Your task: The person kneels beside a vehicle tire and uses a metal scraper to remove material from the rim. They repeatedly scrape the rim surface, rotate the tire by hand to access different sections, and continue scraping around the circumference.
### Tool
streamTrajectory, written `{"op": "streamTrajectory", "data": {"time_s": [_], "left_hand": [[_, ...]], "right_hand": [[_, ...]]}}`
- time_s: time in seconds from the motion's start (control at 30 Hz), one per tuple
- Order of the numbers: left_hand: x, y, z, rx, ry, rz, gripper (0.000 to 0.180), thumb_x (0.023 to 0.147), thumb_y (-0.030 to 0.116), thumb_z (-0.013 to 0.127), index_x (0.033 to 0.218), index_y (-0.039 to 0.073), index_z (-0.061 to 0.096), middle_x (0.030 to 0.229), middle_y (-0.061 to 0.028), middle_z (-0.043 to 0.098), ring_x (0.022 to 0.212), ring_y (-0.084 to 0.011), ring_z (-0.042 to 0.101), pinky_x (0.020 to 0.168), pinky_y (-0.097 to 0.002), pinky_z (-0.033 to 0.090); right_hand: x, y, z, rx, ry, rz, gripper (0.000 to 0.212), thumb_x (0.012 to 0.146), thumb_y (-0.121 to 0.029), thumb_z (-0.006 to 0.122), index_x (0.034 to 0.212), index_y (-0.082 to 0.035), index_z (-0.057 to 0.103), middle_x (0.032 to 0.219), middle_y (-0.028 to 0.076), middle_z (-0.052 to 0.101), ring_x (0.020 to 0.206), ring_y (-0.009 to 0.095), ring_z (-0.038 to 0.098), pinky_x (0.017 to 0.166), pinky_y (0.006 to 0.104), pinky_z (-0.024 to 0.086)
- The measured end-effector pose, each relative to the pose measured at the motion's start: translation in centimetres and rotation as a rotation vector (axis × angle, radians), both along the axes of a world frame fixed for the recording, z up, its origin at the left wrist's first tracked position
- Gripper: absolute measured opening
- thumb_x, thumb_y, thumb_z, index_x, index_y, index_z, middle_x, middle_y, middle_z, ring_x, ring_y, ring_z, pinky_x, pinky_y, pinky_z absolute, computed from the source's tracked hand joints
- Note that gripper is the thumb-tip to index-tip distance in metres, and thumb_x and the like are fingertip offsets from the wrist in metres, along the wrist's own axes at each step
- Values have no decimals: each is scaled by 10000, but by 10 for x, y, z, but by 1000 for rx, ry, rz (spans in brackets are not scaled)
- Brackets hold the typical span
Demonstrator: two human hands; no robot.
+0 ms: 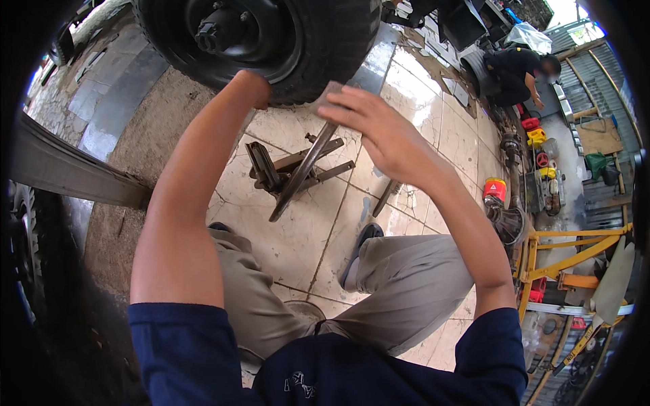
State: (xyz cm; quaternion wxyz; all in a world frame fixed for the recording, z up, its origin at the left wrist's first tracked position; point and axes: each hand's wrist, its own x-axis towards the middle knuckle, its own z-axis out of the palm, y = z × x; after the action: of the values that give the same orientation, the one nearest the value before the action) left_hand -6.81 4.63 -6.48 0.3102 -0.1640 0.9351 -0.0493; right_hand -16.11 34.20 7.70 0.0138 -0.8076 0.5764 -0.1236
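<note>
A large black tyre on a wheel (305,51) stands in front of me. My left hand (254,88) is at the tyre's lower edge, bent down at the wrist; its fingers are hidden. In my right hand (369,125) is a long flat metal bar (298,177), gripped near its upper end, with the fingers nearly straight and the thumb out of sight. The bar slants down to the left, over a dark metal tool with several arms (265,168) on the tiled floor. A smaller dark bar (386,197) lies right of it.
A dark post (81,166) rises at the left, beside another tyre (27,237). To the right are a red can (495,188), metal axle parts (508,222) and a yellow frame (552,267). Another person (511,74) bends down at the far right. My feet flank the tiles (298,250).
</note>
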Motion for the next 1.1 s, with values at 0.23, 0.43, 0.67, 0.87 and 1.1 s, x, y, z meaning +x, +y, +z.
{"op": "streamTrajectory", "data": {"time_s": [0.23,0.43,0.67,0.87,1.1], "left_hand": [[3,2,5,39,28,9,355,886,269,554,1021,27,776,1095,-203,738,1004,-356,694,897,-492,527],[-6,5,12,46,58,-48,346,869,265,561,990,26,781,1054,-201,747,991,-358,696,889,-499,527],[-2,-4,2,19,-58,-40,351,891,284,568,993,25,781,1043,-189,751,974,-355,695,881,-496,530],[-4,-5,0,67,80,-28,354,888,303,578,991,35,786,1075,-189,747,983,-351,698,889,-495,532],[-8,-7,-3,34,-23,6,372,908,329,580,1011,38,788,1091,-177,749,1018,-352,697,918,-496,527]], "right_hand": [[11,1,-4,-39,42,-40,610,897,61,446,1486,-95,491,1503,142,497,1447,332,402,1222,457,345],[-14,-6,-18,-60,-50,-207,621,879,70,408,1474,-75,510,1508,161,499,1473,327,375,1252,463,302],[18,-1,2,119,-1,48,652,868,72,440,1481,-133,526,1536,132,490,1480,290,387,1257,438,305],[-15,-12,-20,-19,-87,-235,671,870,78,445,1506,-131,492,1552,136,470,1489,293,371,1270,440,282],[-6,-11,-13,-4,27,-11,719,847,90,441,1532,-128,459,1591,130,424,1501,288,354,1281,429,259]]}}
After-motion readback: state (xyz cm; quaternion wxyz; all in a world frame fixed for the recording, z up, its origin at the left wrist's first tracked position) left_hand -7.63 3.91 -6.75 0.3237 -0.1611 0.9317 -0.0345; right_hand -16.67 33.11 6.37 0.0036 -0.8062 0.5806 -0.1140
